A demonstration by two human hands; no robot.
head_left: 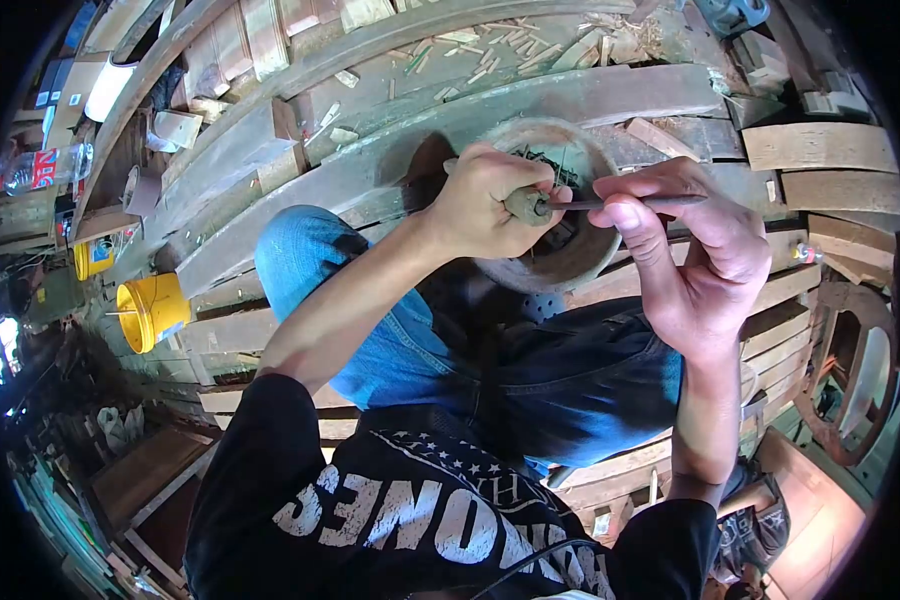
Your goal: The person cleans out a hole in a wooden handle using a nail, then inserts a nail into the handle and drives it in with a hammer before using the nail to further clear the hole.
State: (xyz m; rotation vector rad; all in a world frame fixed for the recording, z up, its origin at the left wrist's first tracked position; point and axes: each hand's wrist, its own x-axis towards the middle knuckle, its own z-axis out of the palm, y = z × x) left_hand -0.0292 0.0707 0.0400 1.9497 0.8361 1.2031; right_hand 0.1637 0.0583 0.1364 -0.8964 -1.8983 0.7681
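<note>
My left hand [485, 205] is closed in a fist around a worn, light-coloured handle [526, 206]. From the handle's end a thin dark metal shaft [574, 205] runs to the right. The thumb and fingers of my right hand [705, 260] pinch this shaft near its far end, which pokes out past the fingertips. What kind of tool it is, I cannot make out. Under both hands stands a round, dusty bowl [598, 262] holding dark, thin pieces, some like nails or scraps. My hands partly cover the bowl.
Long curved wooden beams [510, 110] lie ahead, with wood chips [500, 50] scattered behind them. Yellow buckets [153, 312] stand on the left, near a plastic bottle [45, 170]. Cut planks [820, 148] and a curved wooden frame [850, 370] are on the right. My bent knees flank the bowl.
</note>
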